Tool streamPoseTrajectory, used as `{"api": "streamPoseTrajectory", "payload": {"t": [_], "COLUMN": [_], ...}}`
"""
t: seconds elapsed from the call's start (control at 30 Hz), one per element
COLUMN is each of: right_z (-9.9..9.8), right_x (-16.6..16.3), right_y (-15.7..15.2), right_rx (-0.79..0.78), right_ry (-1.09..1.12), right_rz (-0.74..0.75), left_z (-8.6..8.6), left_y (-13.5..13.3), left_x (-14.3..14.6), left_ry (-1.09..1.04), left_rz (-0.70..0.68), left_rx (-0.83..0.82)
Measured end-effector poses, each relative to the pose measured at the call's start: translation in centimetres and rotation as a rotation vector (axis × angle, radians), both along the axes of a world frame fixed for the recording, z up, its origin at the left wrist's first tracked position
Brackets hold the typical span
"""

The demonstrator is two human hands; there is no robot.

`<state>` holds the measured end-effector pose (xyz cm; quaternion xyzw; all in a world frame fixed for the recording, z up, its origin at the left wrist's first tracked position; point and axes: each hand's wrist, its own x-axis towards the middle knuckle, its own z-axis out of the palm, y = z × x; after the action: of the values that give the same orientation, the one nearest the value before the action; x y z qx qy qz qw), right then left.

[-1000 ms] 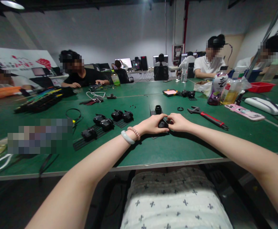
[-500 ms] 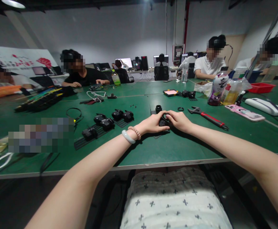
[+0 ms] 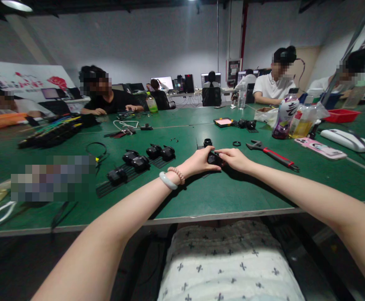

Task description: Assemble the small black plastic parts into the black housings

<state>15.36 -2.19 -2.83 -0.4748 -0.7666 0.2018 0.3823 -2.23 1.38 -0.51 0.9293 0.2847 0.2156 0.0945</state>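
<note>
Both my hands meet on a small black part (image 3: 213, 158) in the middle of the green table (image 3: 201, 196). My left hand (image 3: 199, 162), with a jade bangle and bead bracelet on its wrist, curls round the part's left side. My right hand (image 3: 233, 159) pinches its right side with the fingertips. The part sits on a black ribbed strip that the hands mostly hide. Just behind the hands stands a short black cylinder (image 3: 207, 143). A small black ring (image 3: 236, 143) lies flat to its right.
Several black parts (image 3: 145, 158) sit on ribbed strips to the left. A red-handled adjustable wrench (image 3: 272, 154), a pink phone (image 3: 320, 148), drink bottles (image 3: 282, 118) and a white case (image 3: 348, 139) lie to the right. Other people sit along the far side.
Both hands have slid a little farther from me along the strip with the black part between them. The right hand's fingers have shifted from a closed grip to a fingertip pinch.
</note>
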Motion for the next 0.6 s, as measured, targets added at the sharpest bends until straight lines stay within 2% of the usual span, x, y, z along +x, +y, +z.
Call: {"api": "streamPoseTrajectory", "payload": {"t": [0.27,0.6], "right_z": [-1.08,-0.87], "right_x": [-0.02,-0.17], "right_y": [0.95,0.50], "right_rx": [-0.222,-0.170], "right_ry": [0.345,0.343], "right_rz": [0.192,0.196], "left_z": [-0.19,-0.54], "left_y": [0.39,-0.37], "left_x": [-0.32,0.17], "left_ry": [0.004,-0.025], "left_rz": [0.044,0.013], "left_rx": [-0.029,-0.081]}}
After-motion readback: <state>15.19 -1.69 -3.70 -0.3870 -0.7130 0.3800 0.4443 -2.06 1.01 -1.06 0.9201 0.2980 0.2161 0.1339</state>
